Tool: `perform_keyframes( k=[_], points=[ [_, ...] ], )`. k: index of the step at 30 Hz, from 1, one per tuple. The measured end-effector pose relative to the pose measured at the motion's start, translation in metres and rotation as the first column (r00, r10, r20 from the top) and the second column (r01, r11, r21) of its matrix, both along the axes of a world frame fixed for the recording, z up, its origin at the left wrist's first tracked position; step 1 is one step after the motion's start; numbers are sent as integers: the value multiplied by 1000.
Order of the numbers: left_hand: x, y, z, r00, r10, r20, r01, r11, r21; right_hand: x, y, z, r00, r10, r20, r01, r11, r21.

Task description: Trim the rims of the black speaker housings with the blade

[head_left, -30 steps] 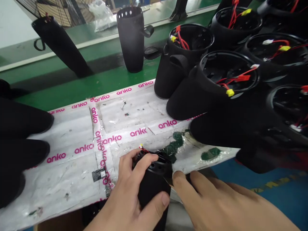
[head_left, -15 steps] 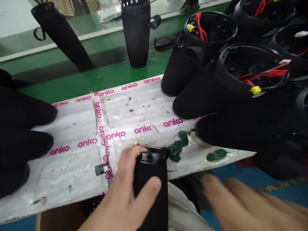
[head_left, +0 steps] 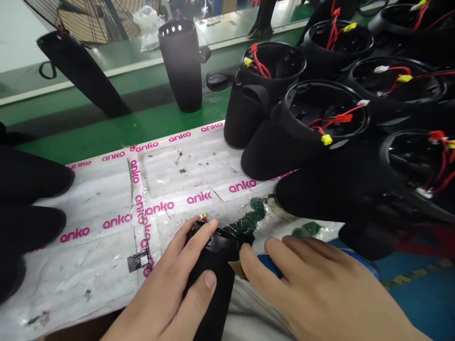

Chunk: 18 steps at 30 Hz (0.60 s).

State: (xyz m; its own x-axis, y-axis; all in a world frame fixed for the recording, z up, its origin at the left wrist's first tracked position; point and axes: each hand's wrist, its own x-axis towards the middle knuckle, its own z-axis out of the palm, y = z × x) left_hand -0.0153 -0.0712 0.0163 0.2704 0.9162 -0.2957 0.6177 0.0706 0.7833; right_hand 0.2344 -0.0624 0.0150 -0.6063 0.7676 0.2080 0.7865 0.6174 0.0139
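Observation:
My left hand (head_left: 167, 289) is wrapped round a black fabric-covered speaker shell (head_left: 212, 279) at the near edge of the work board, thumb on its side and fingers over its open top. Small red wires with a yellow plug (head_left: 203, 218) stick out of that top. My right hand (head_left: 320, 289) has its fingers closed on a blue-handled tool (head_left: 270, 265), whose brownish tip touches the shell's rim.
The board (head_left: 106, 199) is covered in clear film and white tape printed "anko". Several open black shells with red wires (head_left: 320, 123) lie piled at the right. More black shells (head_left: 28, 189) lie at the left. Two stand on the green conveyor (head_left: 179, 66) behind.
My right hand had swung away low to the right and blurred; it has come back to the shell's rim holding the blue-handled tool. My left hand has kept its grip on the shell.

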Motion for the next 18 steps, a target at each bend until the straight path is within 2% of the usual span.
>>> perform_keyframes(
  k=[6, 14, 18],
  points=[
    [2, 9, -3, 990, -125, -58, 129, 989, 76, 3, 9, 1, 1000, 15, 4, -15, 1000, 14],
    [5, 12, -1, 993, -116, -2, 115, 987, 108, 3, 10, -3, 999, 0, 50, -1, 1000, 29],
    [3, 12, -6, 987, -159, -29, 161, 980, 119, 4, 6, -6, 995, -27, 96, 25, 999, 21]
  ],
)
